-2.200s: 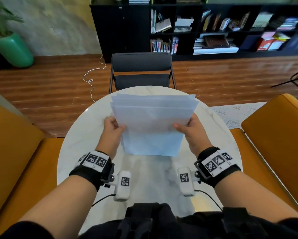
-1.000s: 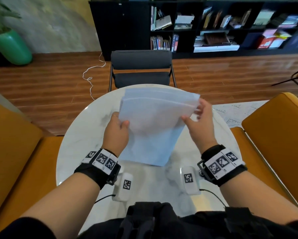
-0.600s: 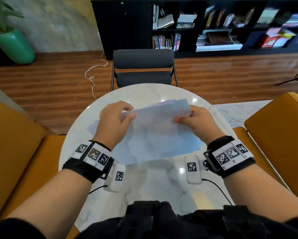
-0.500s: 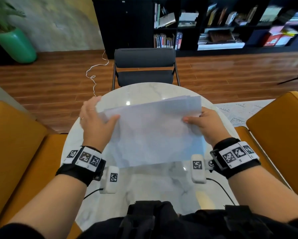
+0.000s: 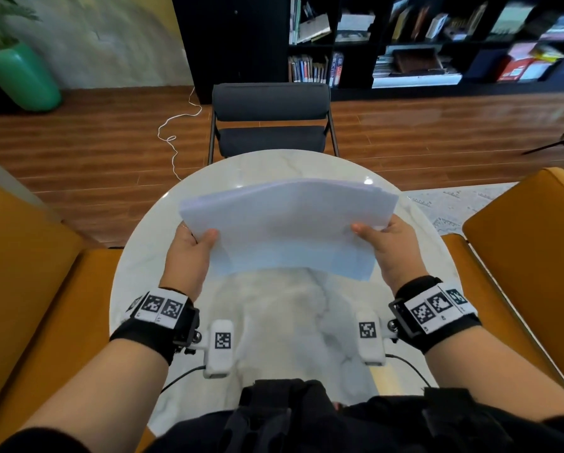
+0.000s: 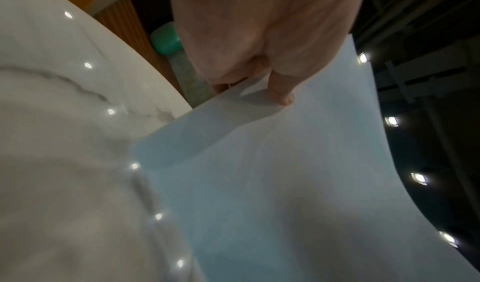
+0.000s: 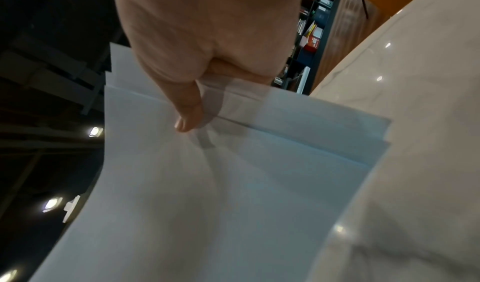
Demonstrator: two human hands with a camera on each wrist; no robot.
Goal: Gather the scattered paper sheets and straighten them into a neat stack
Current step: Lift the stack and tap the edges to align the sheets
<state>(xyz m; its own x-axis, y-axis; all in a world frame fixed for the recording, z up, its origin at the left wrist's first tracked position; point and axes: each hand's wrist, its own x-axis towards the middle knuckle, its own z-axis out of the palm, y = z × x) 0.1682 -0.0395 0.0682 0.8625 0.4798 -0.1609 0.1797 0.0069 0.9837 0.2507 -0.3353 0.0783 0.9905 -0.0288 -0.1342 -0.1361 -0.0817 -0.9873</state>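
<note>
A stack of white paper sheets (image 5: 287, 223) stands on its lower edge on the round white marble table (image 5: 287, 322), leaning away from me. My left hand (image 5: 192, 246) grips its left side, thumb on the near face. My right hand (image 5: 382, 243) grips the right side the same way. In the left wrist view the thumb (image 6: 280, 93) presses on the paper (image 6: 285, 183). In the right wrist view the thumb (image 7: 187, 120) lies on the sheets (image 7: 221, 183), whose right edges sit stepped, not flush. The fingers behind the paper are hidden.
A dark grey chair (image 5: 271, 119) stands at the table's far side. Mustard-yellow seats (image 5: 22, 273) (image 5: 529, 243) flank the table left and right. A black bookshelf (image 5: 404, 40) and a green planter (image 5: 16, 76) are beyond, on the wooden floor.
The stack was turned from upright to landscape and dipped toward the table. Both hands shifted their grip to the short sides, and the sheets now stand on the long edge.
</note>
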